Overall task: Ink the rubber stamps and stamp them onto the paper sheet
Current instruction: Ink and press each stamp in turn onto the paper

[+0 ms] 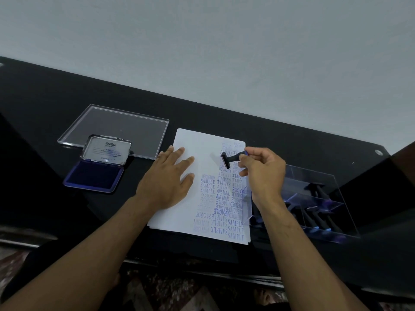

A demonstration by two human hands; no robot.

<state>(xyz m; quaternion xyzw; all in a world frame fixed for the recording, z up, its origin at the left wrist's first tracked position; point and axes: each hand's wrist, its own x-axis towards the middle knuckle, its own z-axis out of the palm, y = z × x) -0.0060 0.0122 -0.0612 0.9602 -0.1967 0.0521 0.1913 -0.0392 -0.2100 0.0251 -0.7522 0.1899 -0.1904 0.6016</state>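
Observation:
A white paper sheet (197,140) lies on the black table, its right half covered with blue stamped words. My left hand (167,181) lies flat on the sheet's left side, fingers straight. My right hand (262,170) pinches the handle of a black rubber stamp (226,160), which is tilted on its side just above the upper right of the sheet. An open ink pad (94,176) with a blue pad and raised metal lid sits to the left of the paper.
A clear acrylic lid (143,129) lies flat behind the ink pad. A clear acrylic box (336,189) holding several black stamps stands right of the paper. The table's front edge (202,263) runs close to my body.

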